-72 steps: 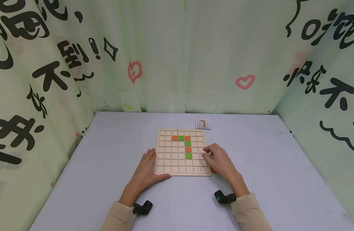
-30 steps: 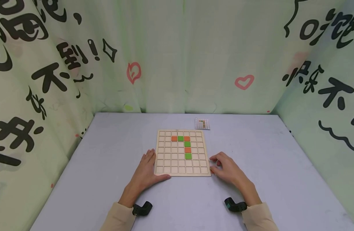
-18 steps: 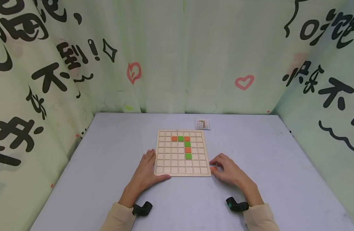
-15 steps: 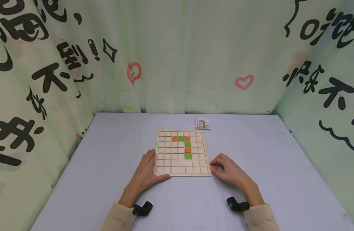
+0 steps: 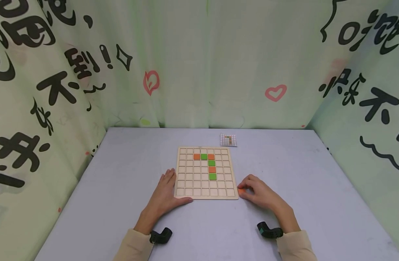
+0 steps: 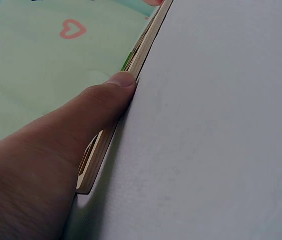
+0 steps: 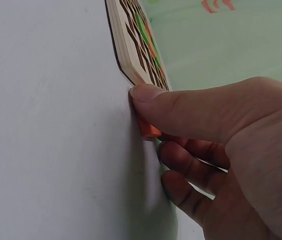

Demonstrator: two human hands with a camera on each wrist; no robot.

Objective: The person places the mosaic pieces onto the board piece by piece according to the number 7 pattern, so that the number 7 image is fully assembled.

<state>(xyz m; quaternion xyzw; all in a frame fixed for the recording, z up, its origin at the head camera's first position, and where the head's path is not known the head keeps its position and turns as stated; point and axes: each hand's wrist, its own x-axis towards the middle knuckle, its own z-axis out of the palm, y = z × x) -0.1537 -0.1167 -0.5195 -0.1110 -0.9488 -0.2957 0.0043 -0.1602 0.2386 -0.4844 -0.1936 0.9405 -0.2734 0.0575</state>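
Observation:
A square wooden grid board [image 5: 193, 183] lies flat on the table, with orange and green square tiles set in several of its cells. My left hand [image 5: 163, 194] rests along its left edge, fingers straight, and the thumb presses on the near edge close to the corner; the left wrist view shows this thumb [image 6: 101, 100] on the rim. At the board's near right corner, my right hand [image 5: 259, 192] pinches an orange tile [image 5: 241, 191] between thumb and fingers. In the right wrist view the orange tile [image 7: 149, 131] shows below the thumb, low by the table and partly hidden.
Behind the board lies a small card [image 5: 228, 140] printed with a coloured grid pattern. The white table [image 5: 131, 156] is enclosed by pale green curtains [image 5: 186, 65] at the back and sides. Each wrist wears a black camera [image 5: 161, 235].
My right hand has moved from over the board's right columns to just beyond its right edge, down to the orange tile, which it now pinches. The left hand has stayed still.

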